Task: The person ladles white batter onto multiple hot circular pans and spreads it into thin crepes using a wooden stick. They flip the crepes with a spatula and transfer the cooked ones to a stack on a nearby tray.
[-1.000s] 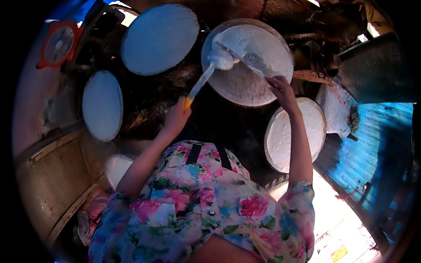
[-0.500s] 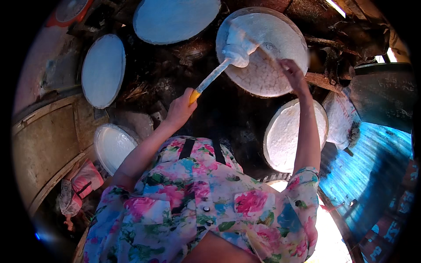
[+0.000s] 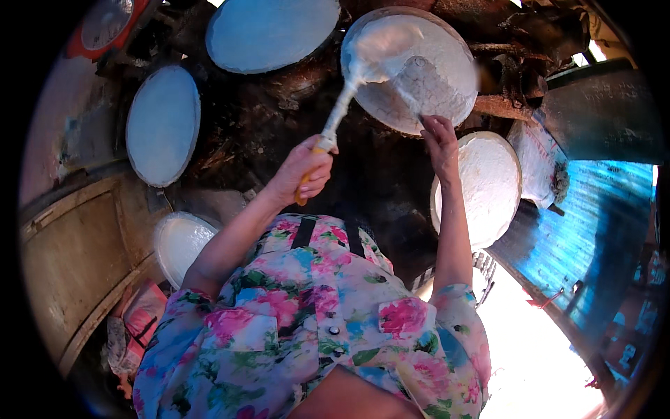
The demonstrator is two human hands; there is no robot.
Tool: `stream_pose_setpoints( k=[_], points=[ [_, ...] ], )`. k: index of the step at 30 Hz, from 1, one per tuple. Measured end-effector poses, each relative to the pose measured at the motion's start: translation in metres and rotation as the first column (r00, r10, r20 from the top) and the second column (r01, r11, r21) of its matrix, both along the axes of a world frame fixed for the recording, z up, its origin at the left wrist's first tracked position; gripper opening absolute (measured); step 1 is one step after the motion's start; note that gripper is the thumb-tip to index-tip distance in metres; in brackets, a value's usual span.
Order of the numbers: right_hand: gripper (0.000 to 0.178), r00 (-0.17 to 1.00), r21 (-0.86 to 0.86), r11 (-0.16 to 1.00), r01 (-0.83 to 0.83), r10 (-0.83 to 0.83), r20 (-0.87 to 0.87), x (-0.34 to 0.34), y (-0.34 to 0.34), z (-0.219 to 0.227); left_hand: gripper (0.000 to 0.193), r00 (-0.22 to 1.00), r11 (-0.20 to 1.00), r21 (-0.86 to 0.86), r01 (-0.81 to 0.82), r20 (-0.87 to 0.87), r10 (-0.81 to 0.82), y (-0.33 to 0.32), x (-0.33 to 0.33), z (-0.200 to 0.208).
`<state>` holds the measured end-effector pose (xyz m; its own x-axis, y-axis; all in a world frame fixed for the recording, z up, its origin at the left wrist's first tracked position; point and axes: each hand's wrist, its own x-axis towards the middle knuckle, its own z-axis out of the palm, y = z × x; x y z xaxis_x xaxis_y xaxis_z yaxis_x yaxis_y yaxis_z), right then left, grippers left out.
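Orange-framed fan: partly cut off at the far upper left point(image 3: 105, 26).
Wooden panel: upright along the left side point(image 3: 77, 244).
Left oval disc: white-topped point(image 3: 164, 126), well apart from the hands.
Lower-left disc: smaller and white point(image 3: 180, 244), partly behind the left forearm.
Upper disc: white-topped point(image 3: 272, 35), cut by the top edge.
Left hand: fingers wrapped firmly point(image 3: 305, 171) around the handle of the ladle.
Ladle: yellow-gripped, white-coated shaft point(image 3: 340, 112) slanting up rightward; its blurred head is over the left part of the round pan.
Round pan: upper centre, whitish and mottled inside point(image 3: 450, 73).
Right hand: thumb and fingertips pinched together point(image 3: 441, 140) on a thin strip, mostly blurred, at the pan's lower edge.
Right disc: bright white point(image 3: 492, 188), partly behind the right forearm.
White sack: beyond that disc point(image 3: 534, 167).
Blue corrugated sheet: far right point(image 3: 586, 223).
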<state>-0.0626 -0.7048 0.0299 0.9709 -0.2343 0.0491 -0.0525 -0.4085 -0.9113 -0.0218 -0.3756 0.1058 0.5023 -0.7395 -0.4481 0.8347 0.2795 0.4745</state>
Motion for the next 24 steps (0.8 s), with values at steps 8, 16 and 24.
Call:
stream_pose_setpoints(
  k=[8, 16, 24],
  points=[
    [0.048, 0.966, 0.309, 0.922, 0.232, -0.183, -0.181, 0.023, 0.167, -0.055, 0.044, 0.975, 0.906, -0.368, -0.21, -0.153, 0.164, 0.108, 0.0, 0.016],
    [0.043, 0.885, 0.479, 0.744, 0.465, -0.408, -0.225, 0.091, 0.211, -0.083, 0.043, 0.966, 0.969, -0.192, -0.155, -0.235, 0.108, 0.158, 0.0, 0.022],
    [0.041, 0.892, 0.367, 0.813, 0.452, -0.413, -0.184, 0.065, 0.238, -0.074, 0.041, 0.991, 0.996, -0.077, -0.045, -0.13, 0.034, 0.126, 0.013, 0.017]
  ],
)
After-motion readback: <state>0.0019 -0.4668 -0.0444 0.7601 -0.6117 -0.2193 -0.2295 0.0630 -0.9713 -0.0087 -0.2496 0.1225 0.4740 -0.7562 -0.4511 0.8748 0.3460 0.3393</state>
